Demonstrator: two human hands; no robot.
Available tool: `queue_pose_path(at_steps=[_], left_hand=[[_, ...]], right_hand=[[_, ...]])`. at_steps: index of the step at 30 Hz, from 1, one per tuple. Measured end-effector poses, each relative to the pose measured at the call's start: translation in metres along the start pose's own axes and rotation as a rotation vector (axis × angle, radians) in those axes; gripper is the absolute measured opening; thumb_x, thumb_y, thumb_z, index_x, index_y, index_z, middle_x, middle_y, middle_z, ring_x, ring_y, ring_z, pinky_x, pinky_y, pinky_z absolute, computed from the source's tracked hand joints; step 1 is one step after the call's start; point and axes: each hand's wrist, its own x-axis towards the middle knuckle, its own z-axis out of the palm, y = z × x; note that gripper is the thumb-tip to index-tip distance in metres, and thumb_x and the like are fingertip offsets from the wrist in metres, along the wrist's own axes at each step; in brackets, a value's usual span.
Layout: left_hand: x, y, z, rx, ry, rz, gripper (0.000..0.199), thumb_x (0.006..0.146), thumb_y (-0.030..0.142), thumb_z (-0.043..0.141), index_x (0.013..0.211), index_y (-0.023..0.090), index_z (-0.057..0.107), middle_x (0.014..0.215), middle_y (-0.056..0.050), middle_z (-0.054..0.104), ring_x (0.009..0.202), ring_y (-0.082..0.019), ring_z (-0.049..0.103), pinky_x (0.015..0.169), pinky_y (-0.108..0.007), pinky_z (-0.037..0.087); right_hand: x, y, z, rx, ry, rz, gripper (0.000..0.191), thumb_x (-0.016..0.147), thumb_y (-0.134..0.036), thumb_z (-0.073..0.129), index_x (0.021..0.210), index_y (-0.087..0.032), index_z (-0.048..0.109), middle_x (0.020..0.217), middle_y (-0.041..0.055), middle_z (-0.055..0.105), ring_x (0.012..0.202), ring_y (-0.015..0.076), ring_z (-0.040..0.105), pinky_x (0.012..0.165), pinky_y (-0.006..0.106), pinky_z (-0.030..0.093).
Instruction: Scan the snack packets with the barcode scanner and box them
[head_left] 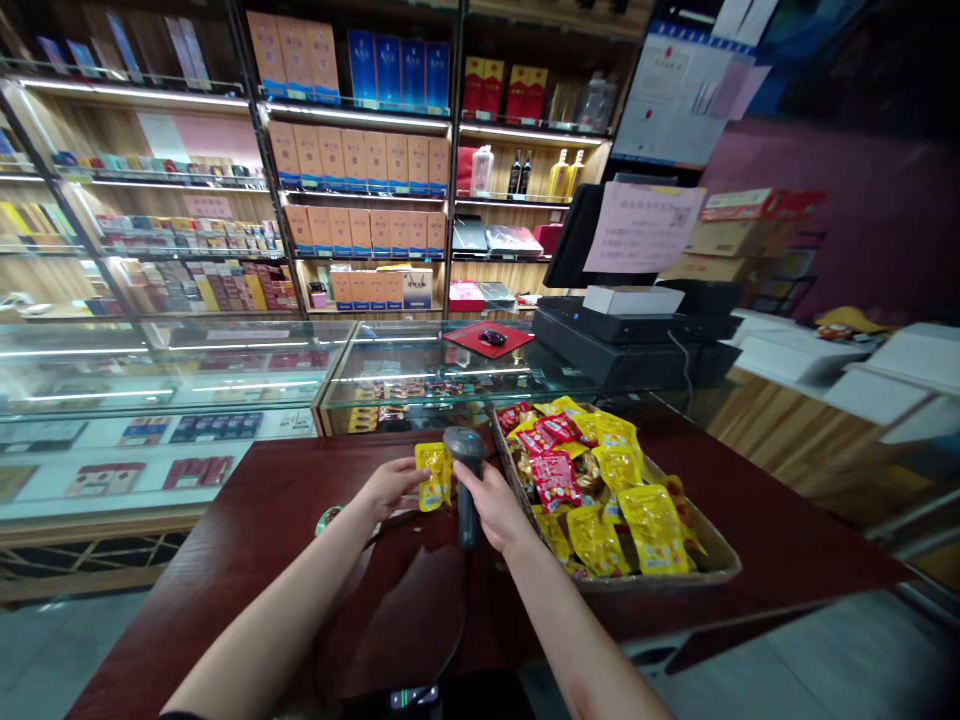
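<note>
On the desk (225,545), a box (714,548) of packets (654,530) sits right of the fingers (403,475), seemingly for easy reach, while the right hand (493,507) wraps its own round a scanner (466,508), far side hidden, and the left hand's (386,489) pinch a yellow packet's (433,478) edge beside it, likely keeping its unreadable print uncovered.

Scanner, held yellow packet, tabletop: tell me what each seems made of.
Scanner: likely hard plastic, dark grey and fairly matte, going by its smooth moulded head and handle.
Yellow packet: probably glossy plastic film or foil, given its bright highlights and crinkled surface.
Tabletop: dark red-brown wood or wood-look laminate, with faint grain and a polished sheen; the picture cannot settle which.
</note>
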Motion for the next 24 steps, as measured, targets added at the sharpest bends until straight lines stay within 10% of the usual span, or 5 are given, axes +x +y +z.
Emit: queue_pose_path(at_steps=[10, 24], left_hand=[[0.032, 0.05, -0.019, 0.074, 0.087, 0.024, 0.033, 0.061, 0.017, 0.082, 0.086, 0.016, 0.06, 0.078, -0.003, 0.069, 0.063, -0.015, 0.066, 0.061, -0.031, 0.057], [0.037, 0.056, -0.015, 0.095, 0.116, -0.033, 0.033, 0.066, 0.021, 0.081, 0.089, 0.018, 0.058, 0.076, 0.0, 0.069, 0.061, -0.012, 0.066, 0.064, -0.03, 0.057]], right_hand=[[-0.033, 0.018, 0.022, -0.005, -0.053, 0.163, 0.045, 0.063, -0.041, 0.078, 0.097, -0.015, 0.064, 0.098, 0.0096, 0.071, 0.092, 0.0233, 0.066, 0.075, 0.033, 0.052], [-0.046, 0.036, 0.03, 0.001, -0.084, 0.195, 0.042, 0.065, -0.038, 0.077, 0.095, -0.015, 0.06, 0.092, 0.0074, 0.07, 0.083, 0.0179, 0.067, 0.069, 0.027, 0.053]])
